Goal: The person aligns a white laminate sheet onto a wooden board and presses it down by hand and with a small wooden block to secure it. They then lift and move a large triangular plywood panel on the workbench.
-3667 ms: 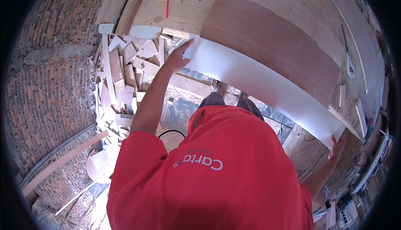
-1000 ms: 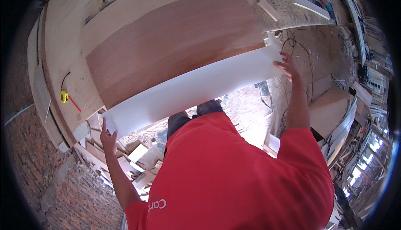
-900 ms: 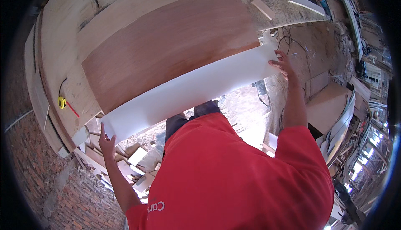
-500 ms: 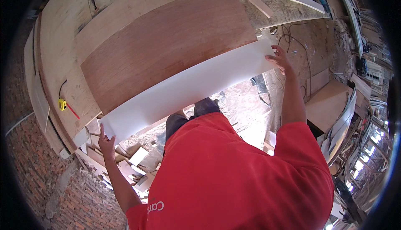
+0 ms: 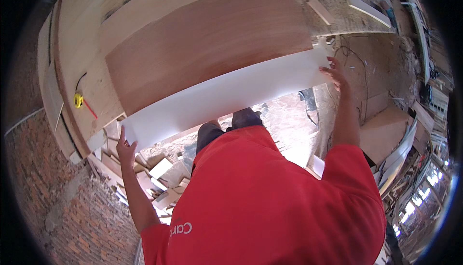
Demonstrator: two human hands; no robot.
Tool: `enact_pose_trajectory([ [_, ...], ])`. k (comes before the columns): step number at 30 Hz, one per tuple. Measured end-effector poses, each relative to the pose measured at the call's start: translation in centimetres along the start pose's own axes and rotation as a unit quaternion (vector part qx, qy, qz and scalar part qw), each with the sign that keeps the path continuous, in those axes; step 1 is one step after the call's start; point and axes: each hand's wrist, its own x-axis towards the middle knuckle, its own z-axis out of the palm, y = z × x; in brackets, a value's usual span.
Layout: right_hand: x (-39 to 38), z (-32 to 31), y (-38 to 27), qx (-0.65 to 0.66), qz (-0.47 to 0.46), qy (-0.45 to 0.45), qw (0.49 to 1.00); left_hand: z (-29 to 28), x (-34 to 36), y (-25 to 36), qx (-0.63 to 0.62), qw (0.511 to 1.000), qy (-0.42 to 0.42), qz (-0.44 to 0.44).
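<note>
A long white panel (image 5: 226, 90) spans the space between my hands, along the near edge of a reddish-brown plywood sheet (image 5: 207, 38). My left hand (image 5: 126, 151) grips the panel's left end, thumb and fingers apart around the corner. At the opposite end, my right hand (image 5: 337, 76) has its fingers on the short edge. The plywood sheet lies flat on a large wooden worktable (image 5: 89, 72). Whether the panel rests on the brown sheet or only meets its edge, I cannot tell.
On the table's left lie a yellow tape measure (image 5: 78, 101) and a red pencil-like stick (image 5: 90, 109). Wood strips (image 5: 369, 10) lie at the far right. Offcuts (image 5: 161, 168) are heaped below my left hand, near a brick wall (image 5: 91, 226). A cable (image 5: 365, 72) curls beyond my right hand.
The view has turned slightly, so the table and its things appear shifted right. Both hands keep hold of the white panel, which stays along the brown sheet's near edge.
</note>
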Motion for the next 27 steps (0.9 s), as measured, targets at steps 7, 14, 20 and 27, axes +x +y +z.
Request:
enact_pose_trajectory([
  [7, 1.5, -1.1, 2.6, -0.016, 0.001, 0.005, 1.000, 0.3, 0.2, 0.1, -0.008, 1.000, 0.018, 0.007],
  [14, 1.8, -1.1, 2.1, -0.028, 0.023, -0.024, 0.999, 0.7, 0.0, 0.6, -0.068, 0.997, 0.023, 0.003],
  [20, 3.0, -1.7, 4.0, -0.009, 0.023, -0.016, 1.000, 0.2, 0.1, 0.3, -0.025, 0.999, 0.017, 0.014],
  [27, 3.9, -2.4, 5.0, -0.017, 0.014, -0.042, 0.999, 0.6, 0.0, 1.8, -0.038, 0.999, 0.008, -0.011],
])
